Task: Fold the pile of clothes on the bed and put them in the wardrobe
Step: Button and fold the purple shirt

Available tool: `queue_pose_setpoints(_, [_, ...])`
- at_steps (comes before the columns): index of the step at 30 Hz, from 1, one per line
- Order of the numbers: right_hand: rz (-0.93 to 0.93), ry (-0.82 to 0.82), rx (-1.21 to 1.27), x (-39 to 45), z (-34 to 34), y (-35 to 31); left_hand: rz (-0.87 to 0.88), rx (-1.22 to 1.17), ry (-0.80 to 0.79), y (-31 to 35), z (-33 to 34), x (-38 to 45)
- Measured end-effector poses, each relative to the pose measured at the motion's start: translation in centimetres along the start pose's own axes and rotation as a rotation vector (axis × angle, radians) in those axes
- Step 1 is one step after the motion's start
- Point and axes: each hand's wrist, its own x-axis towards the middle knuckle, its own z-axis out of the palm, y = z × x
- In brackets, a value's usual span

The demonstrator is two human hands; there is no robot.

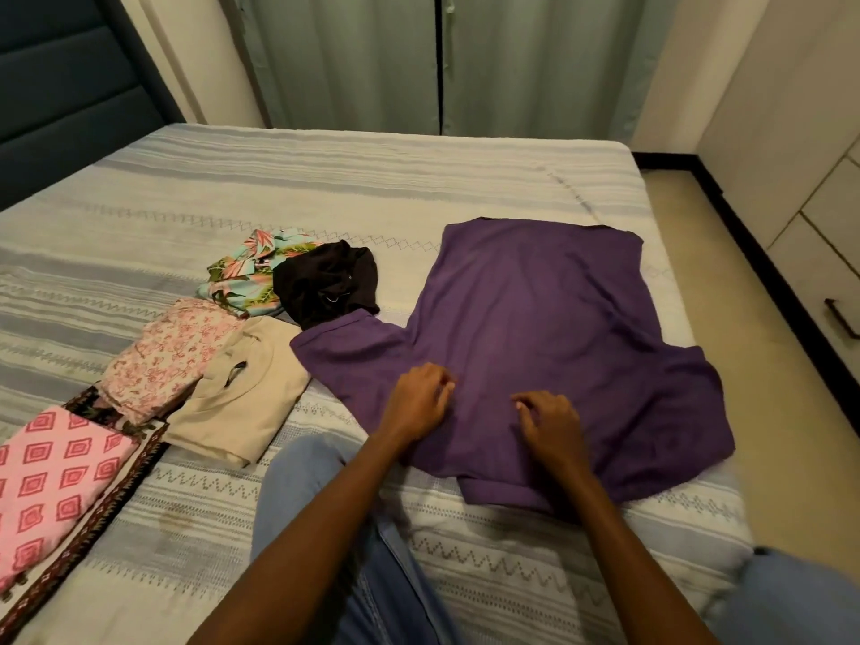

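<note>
Purple T-shirt (535, 328): spread flat on bed (325, 179), right of folded stack (232, 393). Left hand (419, 400) and right hand (549, 423): fingers curled, resting on cloth; grip unclear. Smooth wrinkles outward, then fold sleeves inward evenly.

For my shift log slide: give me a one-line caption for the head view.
Both hands, left and right, rest curled on a spread purple T-shirt on the bed.
</note>
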Motion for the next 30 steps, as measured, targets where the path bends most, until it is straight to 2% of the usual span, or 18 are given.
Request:
queue_pose_setpoints(2, [0.087,0.020,-0.044,-1.2,-2.1,2.3,0.261,0.043,-0.138,2.7,1.9,-1.7])
queue_pose_setpoints(4, [0.161,-0.030,-0.052,-2.5,-4.2,4.3,0.501,0.054,-0.210,4.9,3.5,-3.8])
queue_pose_setpoints(6, [0.194,-0.157,-0.098,-4.0,-6.4,5.9,0.652,0.116,-0.252,6.4,4.4,-5.4])
queue_pose_setpoints(8, [0.139,-0.324,-0.163,-6.0,-8.1,7.3,0.745,0.199,-0.258,7.1,5.0,-6.4])
queue_pose_setpoints(10, [0.023,-0.388,-0.229,-8.1,-8.5,8.5,0.787,0.212,-0.271,7.1,5.5,-6.8])
queue_pose_setpoints(14, [-0.070,-0.290,-0.307,-9.8,-8.1,9.3,0.753,0.216,-0.200,7.4,5.6,-7.2])
queue_pose_setpoints(17, [-0.116,-0.244,-0.296,-9.4,-8.9,9.0,0.762,0.219,-0.226,7.9,4.9,-7.3])
queue_pose_setpoints(19, [-0.100,-0.299,-0.226,-9.4,-9.4,8.8,0.768,0.225,-0.286,7.9,4.4,-7.3])
queue_pose_setpoints(22, [0.052,-0.440,-0.073,-9.4,-10.5,8.8,0.708,0.199,-0.326,8.8,4.2,-6.7])
queue_pose_setpoints(24, [0.168,-0.329,0.072,-9.2,-10.8,9.2,0.644,0.155,-0.305,10.0,4.5,-5.9])
queue_pose_setpoints(28, [0.451,0.163,0.080,-8.4,-12.1,11.0,0.621,0.119,-0.303,13.8,7.0,-3.4])
queue_pose_setpoints(30, [0.668,0.226,0.106,-8.4,-12.9,12.7,0.579,0.109,-0.353,16.4,8.7,-1.8])
